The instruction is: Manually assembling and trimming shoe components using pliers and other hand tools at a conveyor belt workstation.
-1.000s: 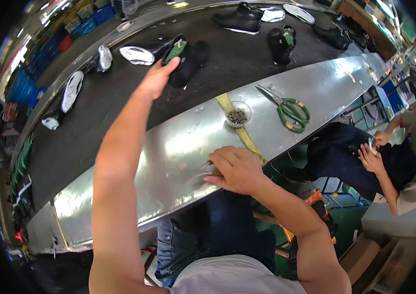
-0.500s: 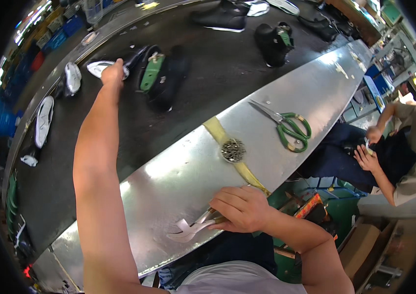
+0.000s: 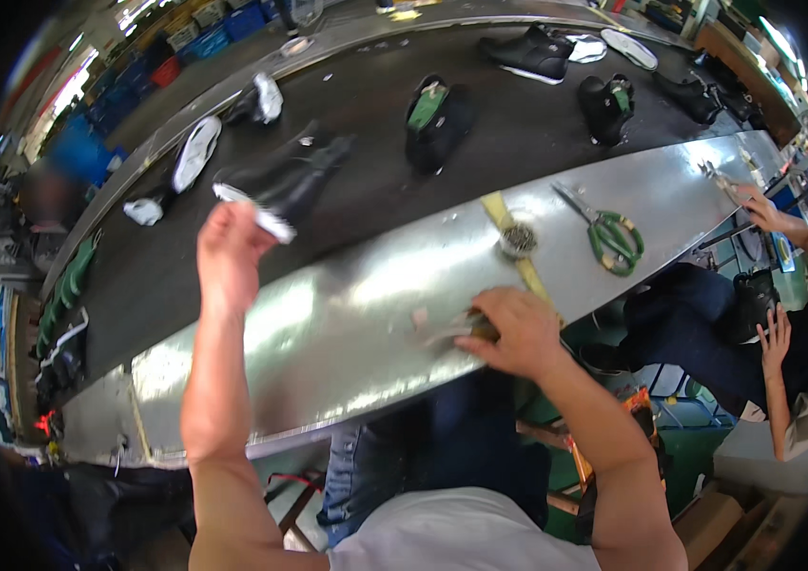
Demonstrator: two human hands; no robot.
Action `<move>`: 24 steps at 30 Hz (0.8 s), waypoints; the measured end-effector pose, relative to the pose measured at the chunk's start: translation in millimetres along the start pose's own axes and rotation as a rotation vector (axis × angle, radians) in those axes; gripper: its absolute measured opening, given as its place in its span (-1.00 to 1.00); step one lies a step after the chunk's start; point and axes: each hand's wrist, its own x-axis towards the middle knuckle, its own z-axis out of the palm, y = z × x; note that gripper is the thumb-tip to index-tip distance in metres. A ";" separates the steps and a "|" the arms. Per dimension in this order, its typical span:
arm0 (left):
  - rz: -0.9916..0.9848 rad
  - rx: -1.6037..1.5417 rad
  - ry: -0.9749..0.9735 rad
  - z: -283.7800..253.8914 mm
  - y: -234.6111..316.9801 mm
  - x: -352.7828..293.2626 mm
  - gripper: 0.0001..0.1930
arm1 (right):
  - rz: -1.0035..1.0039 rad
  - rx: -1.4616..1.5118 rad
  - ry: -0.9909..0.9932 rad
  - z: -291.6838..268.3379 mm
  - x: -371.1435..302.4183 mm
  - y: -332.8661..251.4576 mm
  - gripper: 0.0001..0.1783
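Note:
My left hand point(image 3: 232, 233) is closed on the white-edged end of a black shoe upper point(image 3: 297, 179), which is smeared by motion and held over the dark belt's near side. Low over the metal ledge, my right hand point(image 3: 516, 333) is wrapped round the handles of metal pincers point(image 3: 451, 331); their jaws are blurred and point left. A round dish of small nails point(image 3: 518, 240) sits on a yellow strap just beyond my right hand. Green-handled scissors point(image 3: 605, 231) lie to the right of the dish.
More black shoe uppers point(image 3: 437, 124) with white or green parts lie along the dark belt point(image 3: 366, 195). On the right, a co-worker's hand point(image 3: 762, 209) holds a metal tool at the ledge point(image 3: 404, 285); the other touches a black shoe point(image 3: 756, 303). Cardboard boxes point(image 3: 708, 519) stand lower right.
My left hand has drawn a black shoe upper off the belt, toward me. My right hand still grips the pincers. The co-worker's hand has reached to the ledge. The whole view has shifted.

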 end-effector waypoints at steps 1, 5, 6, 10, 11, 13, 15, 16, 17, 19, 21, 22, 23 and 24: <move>0.114 0.286 -0.089 5.2 14.3 -43.2 -0.73 | 0.007 0.003 0.017 1.1 -0.1 -1.2 -0.47; 0.702 1.646 0.066 24.4 73.5 -132.9 0.18 | 0.027 -0.034 0.011 -1.6 -3.3 -1.1 -0.50; 0.389 1.496 -0.058 8.1 68.0 -140.3 0.25 | 0.028 -0.042 0.017 0.0 -3.8 -3.2 -0.49; -0.028 1.376 -0.359 -13.8 61.3 -154.8 0.36 | 0.003 -0.041 0.030 5.9 -3.4 -8.4 -0.48; 0.119 1.443 -0.381 -15.7 59.5 -159.7 0.36 | -0.012 -0.037 0.028 3.3 -3.1 -9.9 -0.48; 0.255 1.378 -0.406 -32.7 38.5 -161.9 0.36 | 0.079 -0.050 -0.024 -0.2 -5.7 -17.3 -0.48; 0.412 1.301 -0.439 -40.0 28.4 -153.2 0.36 | 0.095 -0.068 -0.043 0.4 -9.5 -13.4 -0.47; 0.333 1.307 -0.468 -42.5 29.4 -154.6 0.35 | 0.098 -0.088 -0.041 2.1 -10.2 -13.7 -0.46; 0.255 1.310 -0.499 -44.8 30.9 -155.8 0.35 | 0.103 -0.108 -0.039 4.2 -10.1 -14.0 -0.46; 0.226 1.360 -0.497 -25.2 40.2 -156.7 0.31 | 0.115 -0.113 -0.029 3.4 -11.2 -11.5 -0.46; -0.132 1.286 -0.467 -4.3 55.1 -162.3 0.27 | 0.147 -0.148 -0.020 4.3 -14.9 -12.7 -0.48; -0.286 1.168 -0.453 -5.3 58.2 -168.1 0.23 | 0.155 -0.187 -0.028 2.2 -14.2 -22.6 -0.49; -0.221 0.924 -0.390 -11.9 49.0 -178.3 0.13 | 0.164 -0.227 -0.035 -2.4 -15.9 -31.7 -0.50; -0.341 0.723 -0.359 -10.4 49.2 -192.4 0.07 | 0.160 -0.196 -0.026 -6.6 -25.1 -38.8 -0.53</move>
